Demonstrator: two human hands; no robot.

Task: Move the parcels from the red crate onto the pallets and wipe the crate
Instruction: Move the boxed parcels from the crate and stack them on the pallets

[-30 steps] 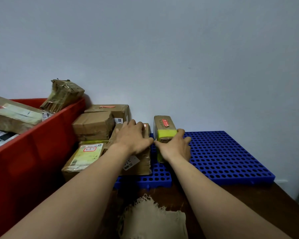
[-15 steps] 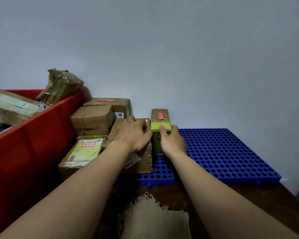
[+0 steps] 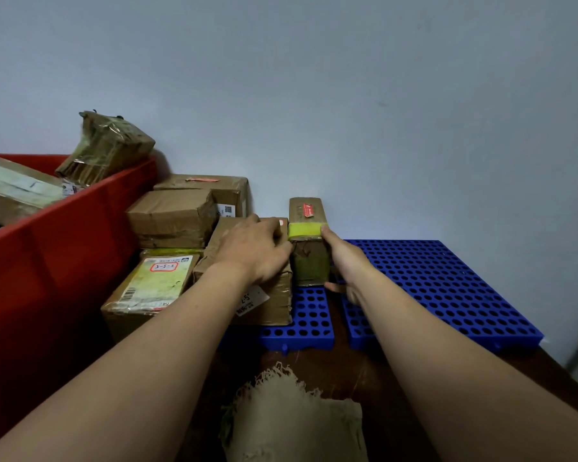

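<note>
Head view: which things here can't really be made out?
All in the head view:
- Red crate: floor hidden by its near wall, left part cut by the frame edge.
- Left blue pallet: mostly under the flat brown parcel and left hand.
- Right hand: fingers mostly hidden behind the yellow-taped parcel.
- Front parcel's label: print too small.
- Frayed cloth: cut by the bottom edge.

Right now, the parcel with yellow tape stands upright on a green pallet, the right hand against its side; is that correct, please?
Not quite: the head view shows the pallet is blue, not green. The parcel does stand upright on it, the right hand against its side.
</note>
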